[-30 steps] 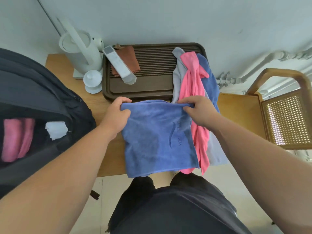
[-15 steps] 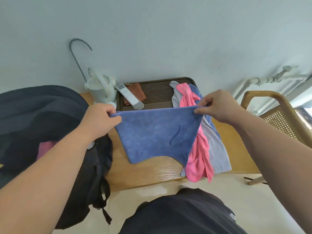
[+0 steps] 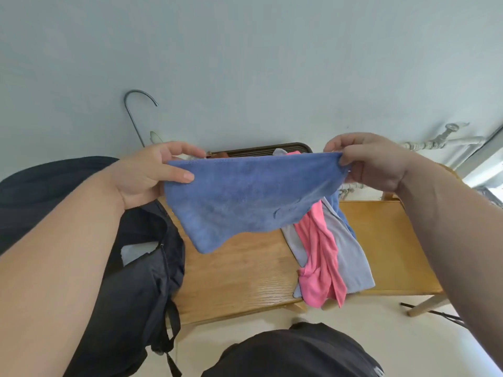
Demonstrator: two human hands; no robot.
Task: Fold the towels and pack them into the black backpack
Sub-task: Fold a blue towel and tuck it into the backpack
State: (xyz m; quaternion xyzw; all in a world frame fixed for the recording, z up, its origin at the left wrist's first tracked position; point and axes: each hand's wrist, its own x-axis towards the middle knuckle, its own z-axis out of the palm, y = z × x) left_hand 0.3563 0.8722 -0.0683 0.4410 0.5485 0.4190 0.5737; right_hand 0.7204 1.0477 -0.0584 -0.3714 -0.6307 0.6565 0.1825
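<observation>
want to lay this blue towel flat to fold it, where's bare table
Bare wood lies between the black backpack and the towel pile, under the blue towel. Another bare patch lies right of the pile. The back is crowded by the brown tray.

Wooden table, dark slatted tray, metal hook

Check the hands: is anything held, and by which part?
Both hold the blue towel by its top edge: the left hand pinches the left corner, the right hand the right corner. It hangs stretched between them above the table.
</observation>
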